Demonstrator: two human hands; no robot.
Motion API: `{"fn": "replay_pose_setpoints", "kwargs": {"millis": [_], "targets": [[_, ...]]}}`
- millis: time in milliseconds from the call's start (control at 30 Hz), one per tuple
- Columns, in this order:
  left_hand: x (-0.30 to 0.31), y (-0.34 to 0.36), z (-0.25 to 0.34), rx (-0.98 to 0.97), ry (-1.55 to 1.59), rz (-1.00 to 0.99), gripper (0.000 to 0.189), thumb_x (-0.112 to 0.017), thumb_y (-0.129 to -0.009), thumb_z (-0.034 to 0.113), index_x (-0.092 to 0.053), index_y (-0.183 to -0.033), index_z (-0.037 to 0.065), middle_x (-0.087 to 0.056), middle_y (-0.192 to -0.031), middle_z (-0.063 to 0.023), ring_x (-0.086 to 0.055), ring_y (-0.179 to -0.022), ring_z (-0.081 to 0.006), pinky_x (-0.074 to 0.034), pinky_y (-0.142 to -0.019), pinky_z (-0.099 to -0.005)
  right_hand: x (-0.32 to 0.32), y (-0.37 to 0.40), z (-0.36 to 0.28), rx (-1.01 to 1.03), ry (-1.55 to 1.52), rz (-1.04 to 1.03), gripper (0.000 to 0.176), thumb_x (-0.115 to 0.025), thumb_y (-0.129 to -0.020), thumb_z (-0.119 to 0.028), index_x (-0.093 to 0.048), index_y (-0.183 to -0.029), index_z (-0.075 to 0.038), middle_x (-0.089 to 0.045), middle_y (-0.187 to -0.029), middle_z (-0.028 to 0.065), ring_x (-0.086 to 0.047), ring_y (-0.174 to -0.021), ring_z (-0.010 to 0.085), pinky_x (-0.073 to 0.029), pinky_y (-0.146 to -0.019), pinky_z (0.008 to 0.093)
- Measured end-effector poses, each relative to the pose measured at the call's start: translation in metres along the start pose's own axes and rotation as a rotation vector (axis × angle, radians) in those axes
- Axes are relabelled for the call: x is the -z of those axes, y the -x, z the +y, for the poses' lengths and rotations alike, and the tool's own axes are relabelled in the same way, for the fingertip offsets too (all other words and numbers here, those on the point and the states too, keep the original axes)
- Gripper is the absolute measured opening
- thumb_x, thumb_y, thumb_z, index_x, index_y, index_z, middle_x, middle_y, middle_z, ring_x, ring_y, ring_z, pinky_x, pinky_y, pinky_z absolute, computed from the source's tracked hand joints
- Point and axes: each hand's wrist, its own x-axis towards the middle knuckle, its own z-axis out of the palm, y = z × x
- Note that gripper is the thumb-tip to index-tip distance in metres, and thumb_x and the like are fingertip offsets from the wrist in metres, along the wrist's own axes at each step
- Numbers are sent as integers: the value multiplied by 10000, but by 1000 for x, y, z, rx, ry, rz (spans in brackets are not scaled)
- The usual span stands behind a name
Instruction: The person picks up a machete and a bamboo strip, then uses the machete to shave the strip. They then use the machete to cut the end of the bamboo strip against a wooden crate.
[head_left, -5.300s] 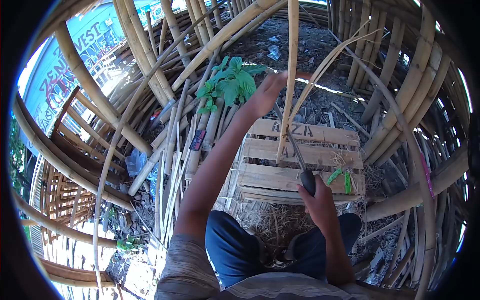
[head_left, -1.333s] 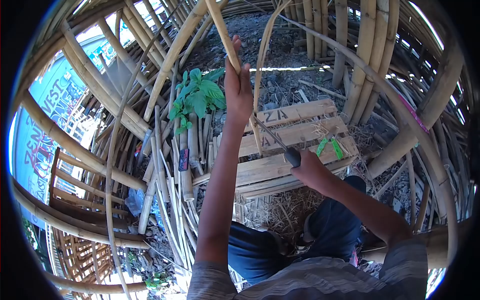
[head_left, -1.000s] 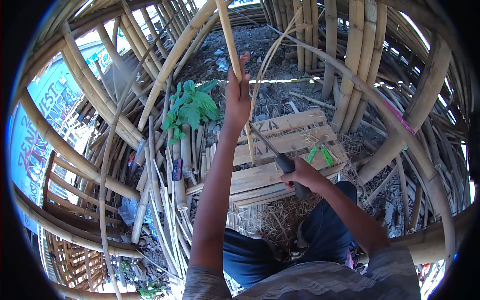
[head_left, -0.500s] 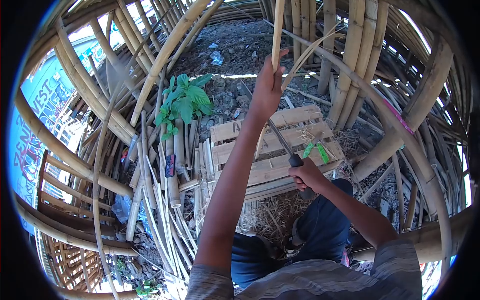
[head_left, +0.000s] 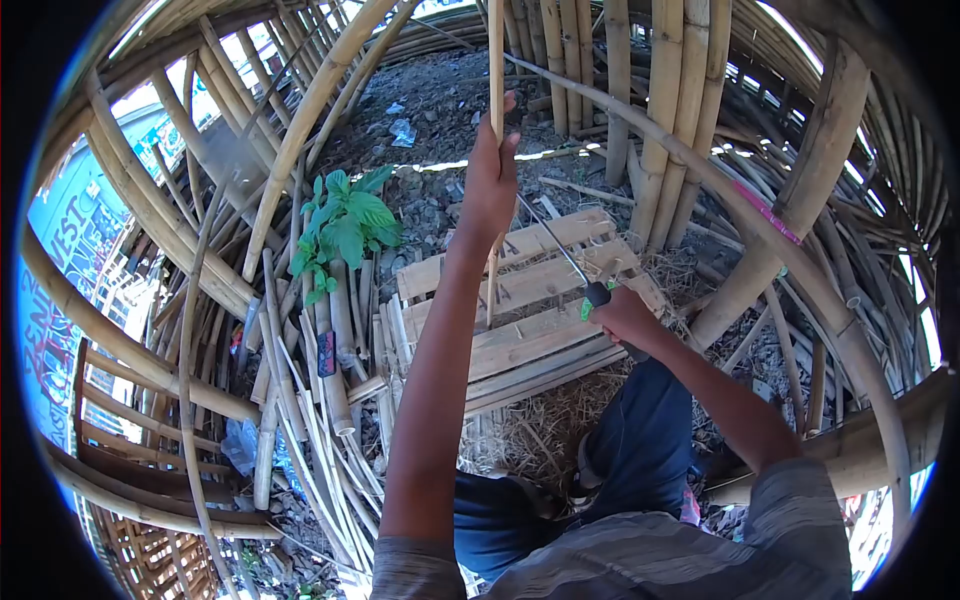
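My left hand [head_left: 490, 185] is wrapped round a long bamboo strip [head_left: 496, 60] and holds it nearly upright. The strip's lower end comes down onto a low slatted bamboo bench [head_left: 545, 275] in front of me. In my right hand [head_left: 628, 320], closed round the black handle, is a long thin-bladed knife [head_left: 560, 245]. Its blade slants up and left over the bench, the tip close to the strip below my left hand. A bright green object [head_left: 586, 309] shows partly behind my right hand.
Several cut bamboo strips [head_left: 335, 480] lie left of the bench, beside a dark phone-like object [head_left: 326, 354] on bamboo poles. A leafy plant [head_left: 350, 225] grows beyond them. Bamboo poles [head_left: 665, 130] stand at the back right, and a long pole [head_left: 700, 165] slants across the right side.
The bamboo strip has gone from slightly tilted to nearly upright. Thin split slivers that fanned out beside my left hand no longer show. The knife has shifted right of the strip. The view has shifted slightly.
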Motion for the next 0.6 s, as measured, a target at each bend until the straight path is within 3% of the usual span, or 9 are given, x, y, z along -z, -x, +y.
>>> {"fn": "replay_pose_setpoints", "kwargs": {"millis": [33,100,200,367,433,467,500,567,600], "targets": [[2,1,0,18,14,-17,383,-378,-989,55,-359,-1369,16,-455,-1367,-197,-400,-1317,-328,-290,-1076,-373,-3,3,2,5,4,1,176,-620,-735,-106,-566,-741,61,-575,-547,106,-586,-451,183,-469,-439,327],[7,2,-9,-18,47,-15,378,-376,-988,48,-368,-1365,17,-467,-1359,-180,-413,-1309,-299,-280,-1081,-362,-13,11,10,116,-313,13,207,-649,-746,-126,-521,-783,32,-540,-551,53,-529,-423,130,-435,-415,291],[23,10,-2,57,137,-68,376,-357,-999,65,-374,-1373,33,-489,-1354,-137,-400,-1311,-228,-264,-1097,-367,-25,29,9,73,-544,-57,205,-641,-809,-144,-500,-842,1,-521,-562,36,-472,-395,108,-398,-386,280],[49,20,9,113,126,-10,394,-350,-1019,142,-348,-1401,45,-492,-1354,-130,-417,-1297,-220,-284,-1091,-371,-40,51,-1,-66,-869,-219,251,-654,-868,-221,-467,-869,-54,-475,-546,13,-423,-363,95,-353,-363,271],[56,23,11,121,259,11,395,-342,-1025,172,-346,-1396,36,-483,-1363,-146,-408,-1310,-224,-303,-1083,-369,-42,52,-11,-77,-905,-300,260,-657,-873,-234,-463,-876,-61,-460,-540,6,-414,-358,89,-343,-360,268],[54,25,14,107,250,86,340,-351,-1029,219,-415,-1302,27,-558,-1212,-141,-523,-1159,-211,-393,-992,-351,-44,52,-16,-81,-938,-369,269,-660,-877,-248,-459,-882,-69,-445,-535,0,-404,-354,84,-334,-357,265],[57,30,9,114,247,81,340,-351,-1029,219,-415,-1302,27,-558,-1212,-141,-523,-1159,-211,-393,-992,-351,-46,52,-20,-86,-944,-373,269,-660,-877,-248,-459,-882,-69,-445,-535,0,-404,-354,84,-334,-357,265],[68,41,-3,109,137,170,252,-375,-1027,263,-460,-1109,40,-550,-948,-78,-544,-844,-149,-443,-781,-299,-52,52,-29,-73,-985,-535,259,-656,-878,-235,-454,-887,-72,-438,-537,-5,-400,-360,78,-329,-357,262],[68,43,0,113,134,167,252,-375,-1027,263,-460,-1109,40,-550,-948,-78,-544,-844,-149,-443,-781,-299,-56,55,-34,-70,-973,-548,259,-653,-881,-228,-447,-884,-71,-443,-540,-3,-400,-363,79,-326,-354,260]]}}
